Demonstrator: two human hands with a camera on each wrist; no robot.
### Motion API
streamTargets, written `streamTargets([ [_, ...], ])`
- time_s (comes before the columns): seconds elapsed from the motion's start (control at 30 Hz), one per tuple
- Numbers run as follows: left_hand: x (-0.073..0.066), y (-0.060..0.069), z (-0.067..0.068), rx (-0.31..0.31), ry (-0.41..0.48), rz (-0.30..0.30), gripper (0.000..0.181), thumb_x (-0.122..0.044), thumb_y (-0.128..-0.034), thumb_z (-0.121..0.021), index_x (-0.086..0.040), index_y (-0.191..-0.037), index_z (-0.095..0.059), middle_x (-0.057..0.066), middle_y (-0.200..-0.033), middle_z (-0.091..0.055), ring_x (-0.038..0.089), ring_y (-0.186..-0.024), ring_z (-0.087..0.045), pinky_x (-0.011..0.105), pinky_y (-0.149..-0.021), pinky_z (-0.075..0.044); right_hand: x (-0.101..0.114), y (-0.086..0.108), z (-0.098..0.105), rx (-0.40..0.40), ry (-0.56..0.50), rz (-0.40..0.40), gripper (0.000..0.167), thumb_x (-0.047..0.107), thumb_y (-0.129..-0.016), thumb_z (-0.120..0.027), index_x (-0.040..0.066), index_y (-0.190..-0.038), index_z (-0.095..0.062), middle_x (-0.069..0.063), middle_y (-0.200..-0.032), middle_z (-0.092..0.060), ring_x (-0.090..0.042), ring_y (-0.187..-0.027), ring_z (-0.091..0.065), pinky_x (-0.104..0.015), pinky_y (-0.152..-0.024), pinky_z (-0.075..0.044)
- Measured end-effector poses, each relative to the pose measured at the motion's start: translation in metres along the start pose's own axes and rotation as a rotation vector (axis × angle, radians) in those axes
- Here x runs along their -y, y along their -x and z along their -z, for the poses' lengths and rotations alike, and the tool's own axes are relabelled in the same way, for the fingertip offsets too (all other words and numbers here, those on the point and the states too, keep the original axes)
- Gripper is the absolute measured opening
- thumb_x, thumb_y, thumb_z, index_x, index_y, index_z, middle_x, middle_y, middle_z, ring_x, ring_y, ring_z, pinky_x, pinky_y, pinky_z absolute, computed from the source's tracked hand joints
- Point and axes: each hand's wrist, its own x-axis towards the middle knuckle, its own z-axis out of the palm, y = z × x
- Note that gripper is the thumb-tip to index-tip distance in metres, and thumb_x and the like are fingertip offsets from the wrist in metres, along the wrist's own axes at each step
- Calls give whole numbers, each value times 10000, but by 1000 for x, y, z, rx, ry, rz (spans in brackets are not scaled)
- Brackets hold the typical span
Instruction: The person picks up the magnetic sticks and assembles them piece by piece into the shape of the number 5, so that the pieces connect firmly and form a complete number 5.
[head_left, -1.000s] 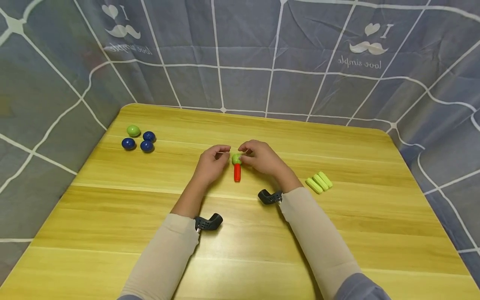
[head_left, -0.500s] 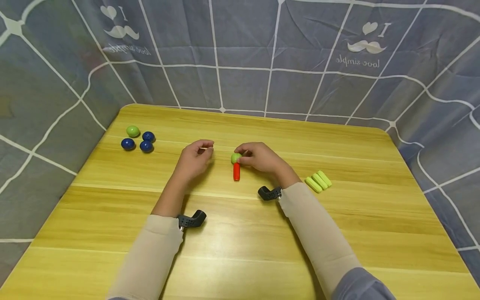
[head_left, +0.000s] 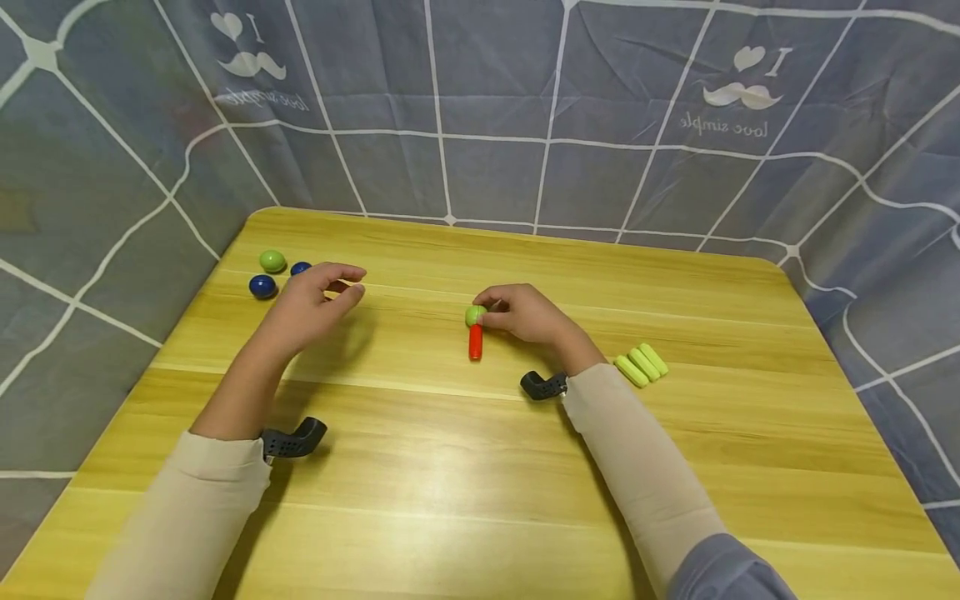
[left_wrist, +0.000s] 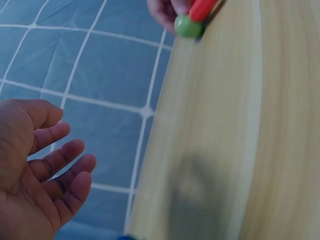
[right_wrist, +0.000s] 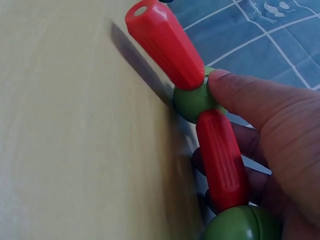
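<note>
My right hand point(head_left: 528, 317) pinches a green ball point(head_left: 475, 316) that has a red stick point(head_left: 476, 342) joined to it. In the right wrist view the thumb lies on this green ball point(right_wrist: 192, 104), between one red stick point(right_wrist: 167, 45) and a second red stick point(right_wrist: 222, 160), with another green ball point(right_wrist: 245, 225) beyond. The head view hides those last two pieces behind the hand. My left hand point(head_left: 307, 308), empty with fingers loosely bent, hovers beside the blue balls and partly covers them. Its palm and fingers point(left_wrist: 62, 160) show in the left wrist view.
At the table's far left lie a green ball point(head_left: 272, 261), a blue ball point(head_left: 262, 287) and a partly covered blue ball point(head_left: 301, 267). Three yellow-green sticks point(head_left: 641, 365) lie right of my right hand. A grey curtain point(head_left: 495, 100) stands behind the wooden table point(head_left: 450, 467).
My left hand has moved away from the green ball and red stick, far to the left, and now covers part of the blue group. The right hand has stayed at the green ball.
</note>
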Motion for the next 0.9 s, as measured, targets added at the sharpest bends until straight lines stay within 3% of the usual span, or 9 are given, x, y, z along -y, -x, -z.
streamTargets([
  [0.17, 6, 7, 26, -10, -72, 11, 417, -305, -1035, -523, -20, -1332, -588, 197, -1307, -568, 359, -1098, -565, 514, -863, -462, 2, -1, 4, 37, 7, -4, 239, 213, -963, -675, 146, -1192, -692, 1, -1059, -680, -176, -974, -610, -355, -889, -480],
  [0.37, 24, 7, 46, -26, -149, 30, 407, -302, -1029, -525, -14, -1304, -606, 207, -1186, -620, 342, -1000, -590, 425, -750, -465, 1, -6, 8, 88, -27, -9, 225, 198, -947, -699, 116, -1157, -697, -6, -1021, -685, -179, -934, -596, -339, -871, -480],
  [0.53, 39, 9, 54, -12, -163, 73, 431, -311, -1032, -517, 8, -1310, -597, 245, -1245, -588, 381, -1058, -581, 412, -732, -464, -1, -9, 10, 130, -165, -50, 181, 154, -940, -705, 90, -1109, -700, -33, -1006, -681, -203, -917, -566, -327, -858, -465],
  [0.67, 51, 9, 57, -22, -165, 68, 435, -287, -1037, -508, 43, -1310, -587, 269, -1268, -567, 398, -1081, -564, 449, -779, -450, -2, -10, 11, 156, -256, -98, 168, 135, -945, -694, 79, -1104, -692, -56, -1016, -667, -218, -930, -552, -315, -854, -459],
  [0.8, 61, 10, 60, -51, -182, 42, 416, -257, -1036, -509, 63, -1289, -593, 282, -1175, -608, 395, -1023, -563, 451, -767, -429, -2, -12, 12, 184, -282, -111, 195, 135, -953, -684, 54, -1130, -674, -76, -1038, -654, -233, -939, -542, -317, -852, -458],
  [0.9, 66, 9, 65, -62, -203, 22, 385, -232, -1028, -524, 59, -1265, -610, 278, -1129, -629, 395, -993, -570, 453, -740, -422, -4, -15, 13, 204, -239, -87, 226, 151, -960, -677, 44, -1158, -661, -67, -1045, -649, -220, -950, -541, -311, -859, -450],
])
